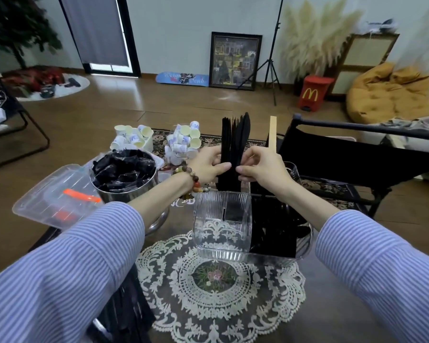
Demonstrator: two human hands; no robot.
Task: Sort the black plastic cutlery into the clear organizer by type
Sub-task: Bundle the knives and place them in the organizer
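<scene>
**Knife bundle held upright over the organizer**

Lace-covered table (221, 305) carries the clear organizer (223, 226). Behind its back compartment, left hand (208, 164) and right hand (263, 167) pinch a bundle of black knives (233, 137) mid-handle. Light, stiff, slick plastic likely fans apart; squeezing low seems safest.

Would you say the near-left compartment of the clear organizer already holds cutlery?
No, the near-left compartment of the clear organizer shows only the lace doily through its walls.
</scene>
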